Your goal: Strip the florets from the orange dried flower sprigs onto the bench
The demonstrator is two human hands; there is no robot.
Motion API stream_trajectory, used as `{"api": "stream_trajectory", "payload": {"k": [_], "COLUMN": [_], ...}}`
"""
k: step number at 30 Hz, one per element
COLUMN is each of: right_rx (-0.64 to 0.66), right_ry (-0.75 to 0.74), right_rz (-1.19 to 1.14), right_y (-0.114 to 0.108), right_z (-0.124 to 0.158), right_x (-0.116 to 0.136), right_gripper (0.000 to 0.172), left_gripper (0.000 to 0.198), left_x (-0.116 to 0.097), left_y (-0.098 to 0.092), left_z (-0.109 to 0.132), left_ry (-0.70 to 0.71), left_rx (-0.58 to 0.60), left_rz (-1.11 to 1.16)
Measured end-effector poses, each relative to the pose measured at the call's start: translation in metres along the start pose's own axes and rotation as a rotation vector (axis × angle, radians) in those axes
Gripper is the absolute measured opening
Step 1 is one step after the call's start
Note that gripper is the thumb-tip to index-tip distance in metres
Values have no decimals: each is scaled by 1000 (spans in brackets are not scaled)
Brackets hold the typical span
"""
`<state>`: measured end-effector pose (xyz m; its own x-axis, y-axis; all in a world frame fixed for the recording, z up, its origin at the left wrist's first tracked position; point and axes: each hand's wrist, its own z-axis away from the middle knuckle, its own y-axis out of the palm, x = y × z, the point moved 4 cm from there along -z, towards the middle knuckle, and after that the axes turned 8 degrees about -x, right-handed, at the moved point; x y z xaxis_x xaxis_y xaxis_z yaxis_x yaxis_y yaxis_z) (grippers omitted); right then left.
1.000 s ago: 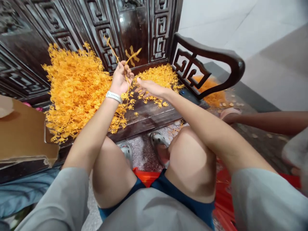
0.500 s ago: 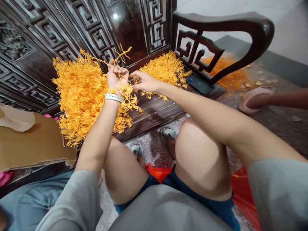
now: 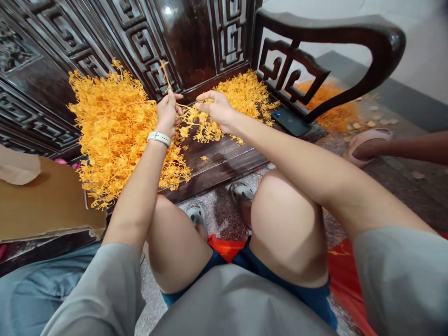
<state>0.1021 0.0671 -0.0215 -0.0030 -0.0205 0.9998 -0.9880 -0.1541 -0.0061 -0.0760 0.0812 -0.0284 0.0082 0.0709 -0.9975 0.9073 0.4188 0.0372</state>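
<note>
"How are the hands set?"
"The left hand [image 3: 168, 112] pinches an orange sprig [image 3: 191, 117] by its stem; the right hand [image 3: 219, 111] narrows its fingertips beside the blossoms, whether gripping I can't tell."
"Any advice?"
"Steady the stem, I'd say, and work gently above the surface [image 3: 219, 158], between big heap [image 3: 115, 135] and smaller pile [image 3: 243, 93]."

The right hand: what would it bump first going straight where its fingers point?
The right hand would probably meet the left hand; depth is unclear, so the yellow stem between them might come first.
</note>
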Motion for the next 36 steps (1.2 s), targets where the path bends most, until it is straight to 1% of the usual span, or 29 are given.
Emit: {"api": "stream_trajectory", "payload": {"k": [2,4,6,7,8,10,11,12,13,15,16,17,18,20,22,23,24,26,28,30,31,33,34,35,36], "right_rx": [-52,-80,-85,-80,-68,-53,-86,-163,-278,-547,-637,-664,-619,-391,-139,-53,8,94,146,168,153,84,29,-28,-114], "right_ry": [-36,-93,-180,-237,-302,-410,-427,-399,-313,-51,79,144,158,75,-35,-78,-109,-118,-82,-4,46,137,152,121,73], "right_rz": [83,167,290,375,473,668,743,794,816,811,809,835,892,1009,1075,1087,1093,1099,1084,1003,933,771,702,660,652], "right_y": [-7,-15,-23,-27,-31,-39,-46,-56,-69,-101,-116,-127,-134,-135,-123,-115,-107,-94,-86,-87,-89,-97,-101,-104,-108], "right_z": [-7,-10,-10,-10,-10,-15,-21,-28,-35,-44,-44,-43,-42,-39,-37,-37,-37,-39,-37,-33,-30,-27,-27,-28,-30], "right_x": [-5,-7,-5,-3,-1,3,3,2,-2,-16,-26,-35,-44,-60,-71,-73,-75,-76,-76,-77,-77,-75,-72,-66,-59], "right_gripper": [24,34,42,42,41,36,34,34,37,48,53,54,51,42,36,34,32,25,17,18,20,24,27,32,39], "left_gripper": [50,47,40,37,34,29,27,26,25,26,28,29,30,30,30,30,31,34,36,34,32,27,24,21,19], "left_x": [-6,-10,-12,-11,-11,-12,-13,-15,-18,-26,-31,-35,-38,-42,-41,-39,-37,-30,-24,-19,-17,-12,-10,-8,-6], "left_y": [0,-1,-5,-7,-9,-10,-9,-5,0,11,15,18,19,19,15,12,8,1,-7,-15,-19,-24,-26,-27,-28], "left_z": [1,6,12,14,15,16,16,17,18,22,23,25,26,30,31,31,30,26,21,16,14,11,10,10,9], "left_ry": [76,144,182,186,185,186,197,217,239,271,276,275,271,275,295,303,305,290,259,224,207,174,160,146,135], "left_rx": [162,350,489,526,538,517,506,500,502,491,470,446,425,427,463,477,486,483,467,439,425,395,383,375,370], "left_rz": [-85,-186,-291,-332,-355,-344,-325,-304,-285,-232,-198,-164,-137,-132,-167,-186,-202,-226,-223,-188,-170,-157,-161,-165,-166]}}
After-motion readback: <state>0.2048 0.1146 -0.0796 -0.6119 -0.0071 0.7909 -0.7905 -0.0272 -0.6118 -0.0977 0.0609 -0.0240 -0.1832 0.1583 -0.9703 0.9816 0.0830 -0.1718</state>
